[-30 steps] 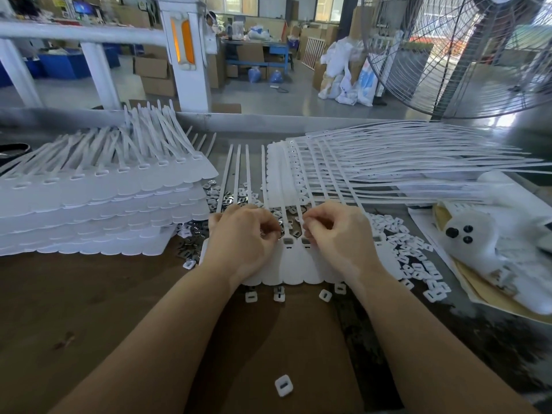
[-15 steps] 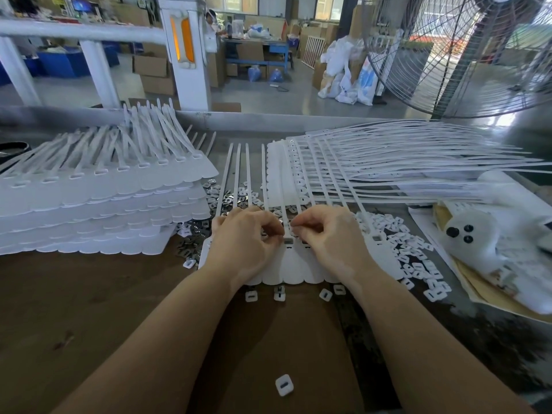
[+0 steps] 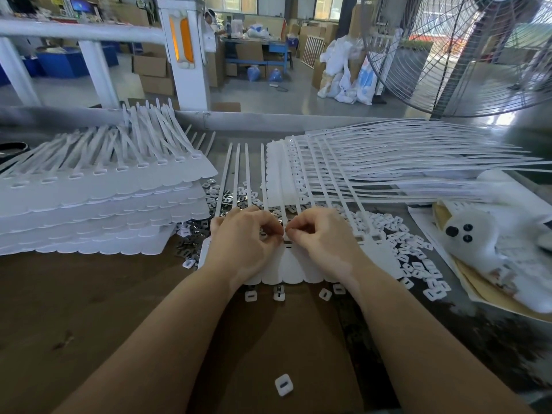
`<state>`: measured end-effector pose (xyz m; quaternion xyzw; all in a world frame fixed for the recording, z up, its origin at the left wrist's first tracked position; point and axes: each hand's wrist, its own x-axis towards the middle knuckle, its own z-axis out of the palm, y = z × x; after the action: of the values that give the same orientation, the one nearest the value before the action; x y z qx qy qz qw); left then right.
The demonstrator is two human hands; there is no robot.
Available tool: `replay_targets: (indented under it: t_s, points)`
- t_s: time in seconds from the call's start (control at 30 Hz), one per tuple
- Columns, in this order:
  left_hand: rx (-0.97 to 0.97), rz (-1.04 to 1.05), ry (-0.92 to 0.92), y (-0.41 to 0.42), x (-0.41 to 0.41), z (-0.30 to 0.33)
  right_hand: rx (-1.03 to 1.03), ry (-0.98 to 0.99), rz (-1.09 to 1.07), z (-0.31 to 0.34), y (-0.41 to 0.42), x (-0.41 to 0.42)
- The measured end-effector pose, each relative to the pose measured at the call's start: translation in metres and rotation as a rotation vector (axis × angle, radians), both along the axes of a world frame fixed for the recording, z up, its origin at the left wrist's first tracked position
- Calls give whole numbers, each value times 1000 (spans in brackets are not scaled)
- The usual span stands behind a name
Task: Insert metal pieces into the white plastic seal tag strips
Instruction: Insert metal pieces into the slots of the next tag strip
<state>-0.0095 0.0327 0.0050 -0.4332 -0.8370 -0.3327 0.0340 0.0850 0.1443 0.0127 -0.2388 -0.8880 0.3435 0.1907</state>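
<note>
Closer together now, left hand [image 3: 242, 238] and right hand [image 3: 321, 237] pinch over the strip sheet [image 3: 286, 267].

Two hands, left [image 3: 245, 240] and right [image 3: 324, 240], one fan [image 3: 466, 52], two strip stacks [image 3: 98, 204], five loose caps [image 3: 284, 384] nearest.

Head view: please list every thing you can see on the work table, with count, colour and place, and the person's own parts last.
Flat sheet of joined white plastic seal tags: one, white, table centre, under both hands.
Stacked white tag sheets: one pile, white, left.
Fanned white tag strips: one pile, white, right rear.
Small grey metal pieces: many, grey, behind the hands.
Small white square plastic caps: many, white, right of the sheet; one alone near the front.
White soft toy: one, far right.
Left hand: fingers curled, on the sheet.
Right hand: likewise.
</note>
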Motion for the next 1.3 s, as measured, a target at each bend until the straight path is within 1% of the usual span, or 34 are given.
replay_targets:
  t_s: [0.3,0.63,0.93,1.3]
  points:
    - [1,4,-8,-1,0,-1,27,-25,-36,1,-3,-2]
    - [-1,14,7,0,-1,-1,-62,-53,9,7,1,-2]
    - [13,19,-16,1,0,-1,7,-58,1,6,-1,-2]
    - [24,3,-34,-1,-1,-1,14,-21,12,5,-1,0]
